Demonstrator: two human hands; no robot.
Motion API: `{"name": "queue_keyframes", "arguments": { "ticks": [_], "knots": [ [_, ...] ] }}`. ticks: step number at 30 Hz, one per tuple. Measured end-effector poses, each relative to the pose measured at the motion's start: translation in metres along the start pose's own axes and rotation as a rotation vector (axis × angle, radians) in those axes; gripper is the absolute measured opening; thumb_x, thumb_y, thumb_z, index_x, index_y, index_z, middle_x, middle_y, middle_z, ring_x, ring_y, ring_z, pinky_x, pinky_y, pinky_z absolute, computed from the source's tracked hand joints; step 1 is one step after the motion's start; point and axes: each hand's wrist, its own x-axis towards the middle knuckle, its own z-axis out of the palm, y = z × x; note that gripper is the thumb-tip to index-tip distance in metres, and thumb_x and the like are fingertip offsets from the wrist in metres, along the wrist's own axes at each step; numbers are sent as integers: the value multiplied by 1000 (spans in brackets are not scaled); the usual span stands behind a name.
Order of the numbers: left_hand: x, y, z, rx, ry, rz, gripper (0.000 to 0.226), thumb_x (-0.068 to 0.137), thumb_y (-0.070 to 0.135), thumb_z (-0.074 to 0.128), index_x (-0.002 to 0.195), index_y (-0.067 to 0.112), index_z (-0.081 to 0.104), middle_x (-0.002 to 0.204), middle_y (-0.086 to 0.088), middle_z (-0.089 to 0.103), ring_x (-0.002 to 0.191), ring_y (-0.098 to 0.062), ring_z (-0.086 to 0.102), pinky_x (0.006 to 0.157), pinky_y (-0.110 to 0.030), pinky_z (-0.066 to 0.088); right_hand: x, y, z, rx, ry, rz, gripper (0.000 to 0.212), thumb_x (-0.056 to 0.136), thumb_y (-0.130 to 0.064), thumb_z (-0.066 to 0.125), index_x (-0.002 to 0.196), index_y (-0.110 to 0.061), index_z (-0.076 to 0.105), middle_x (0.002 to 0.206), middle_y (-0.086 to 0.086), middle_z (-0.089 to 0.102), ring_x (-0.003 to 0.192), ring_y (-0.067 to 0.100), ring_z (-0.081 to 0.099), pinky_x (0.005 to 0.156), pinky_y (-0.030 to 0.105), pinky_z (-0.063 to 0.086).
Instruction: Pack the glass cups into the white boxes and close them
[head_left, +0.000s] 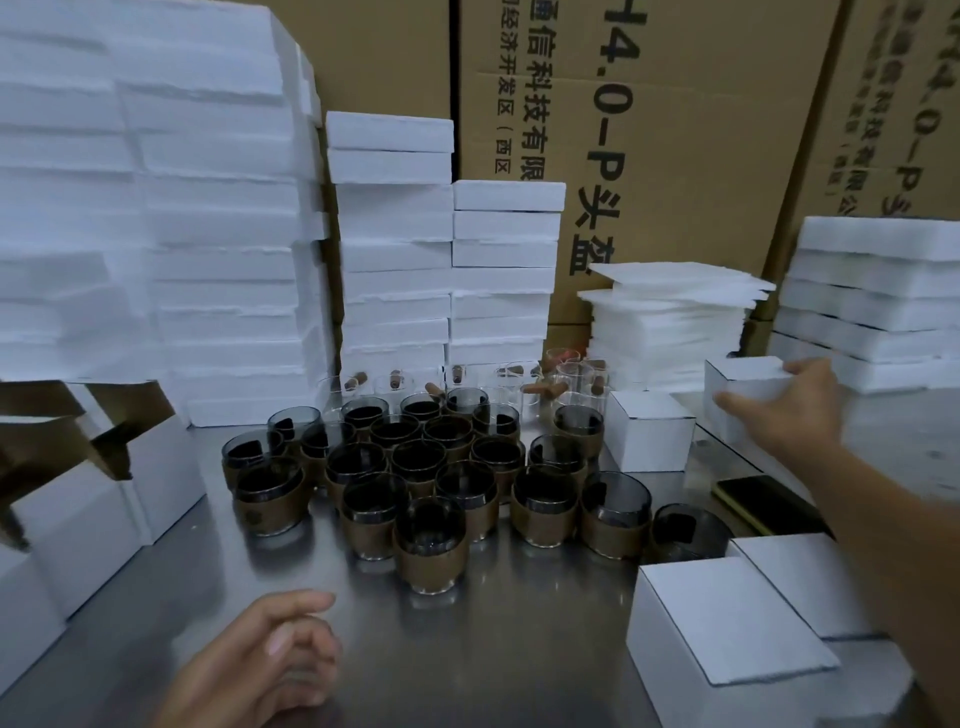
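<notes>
Several smoky glass cups with brown sleeves (431, 551) stand clustered in the middle of the steel table (519, 649). Behind them are several clear glass cups (574, 382). My right hand (789, 410) reaches far right and grips a closed white box (745, 395), thumb on its front, fingers over its top. A second closed white box (649, 431) stands just left of it. My left hand (270, 660) hovers low over the table's front with loosely curled fingers and holds nothing.
Tall stacks of flat white boxes (395, 244) rise at the back and left. Foam sheets (670, 317) are piled at back right. Closed white boxes (722, 629) sit at front right, open boxes (104, 467) at left. A dark phone (763, 501) lies on the right.
</notes>
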Motion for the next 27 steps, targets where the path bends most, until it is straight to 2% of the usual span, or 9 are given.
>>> {"name": "queue_keyframes", "arguments": {
  "ticks": [2, 4, 7, 9, 18, 21, 23, 25, 27],
  "knots": [
    [0, 6, 5, -40, 2, -22, 25, 85, 3, 48, 78, -4, 71, 68, -33, 56, 49, -39, 59, 39, -35, 50, 2, 9, 10, 3, -80, 62, 78, 69, -24, 84, 127, -5, 36, 128, 20, 44, 115, 37, 48, 94, 48, 43],
    [-1, 11, 8, -67, 8, -27, 20, 78, 14, 63, 69, -1, 73, 68, -35, 55, 48, -39, 59, 39, -35, 50, 3, 11, 18, 21, -154, 73, 79, 69, -25, 84, 127, -6, 35, 128, 19, 45, 114, 36, 49, 93, 49, 45],
    [-1, 5, 3, -22, 31, 3, 31, 76, 13, 47, 87, -6, 68, 68, -31, 58, 51, -38, 60, 40, -33, 51, 7, 8, 25, 40, -210, 60, 79, 70, -27, 83, 130, -5, 35, 132, 18, 41, 119, 34, 46, 97, 48, 44],
    [-2, 4, 2, 6, 24, 21, 35, 70, 13, 46, 95, -7, 62, 68, -30, 59, 53, -38, 60, 42, -33, 52, 8, 7, 27, 22, -241, 66, 79, 72, -26, 82, 131, -4, 34, 134, 19, 40, 119, 35, 46, 98, 48, 44],
    [-5, 3, 2, 16, -12, 73, 31, 70, 12, 50, 91, -3, 68, 74, -32, 59, 59, -40, 61, 48, -34, 54, 0, -1, 37, -150, -428, 55, 75, 73, -35, 79, 128, -8, 36, 140, 16, 23, 125, 34, 35, 99, 37, 35],
    [-5, 3, 2, 12, -26, 81, 33, 70, 12, 50, 93, -4, 66, 74, -31, 59, 60, -39, 61, 49, -32, 54, -5, -1, 43, -213, -483, 15, 69, 72, -37, 79, 119, -8, 37, 124, 14, 28, 109, 29, 39, 89, 33, 35],
    [-5, 2, 1, 9, -41, 87, 31, 71, 12, 50, 91, -3, 68, 75, -31, 59, 61, -39, 61, 50, -32, 53, -7, 0, 45, -255, -494, -28, 66, 72, -35, 80, 115, -7, 37, 113, 10, 30, 98, 23, 34, 82, 31, 31],
    [-5, 2, 2, 4, -45, 96, 27, 73, 11, 51, 90, -3, 69, 75, -29, 60, 62, -38, 62, 51, -31, 53, -9, 1, 46, -317, -498, -61, 65, 72, -33, 80, 113, -8, 36, 120, 15, 33, 98, 22, 33, 82, 31, 31],
    [-6, 2, 1, 3, -46, 112, 18, 80, 7, 58, 91, -4, 68, 74, -28, 60, 62, -36, 61, 51, -31, 53, -11, -1, 46, -365, -511, -74, 68, 72, -34, 80, 119, -7, 37, 132, 22, 30, 111, 31, 39, 92, 37, 36]
  ]
}}
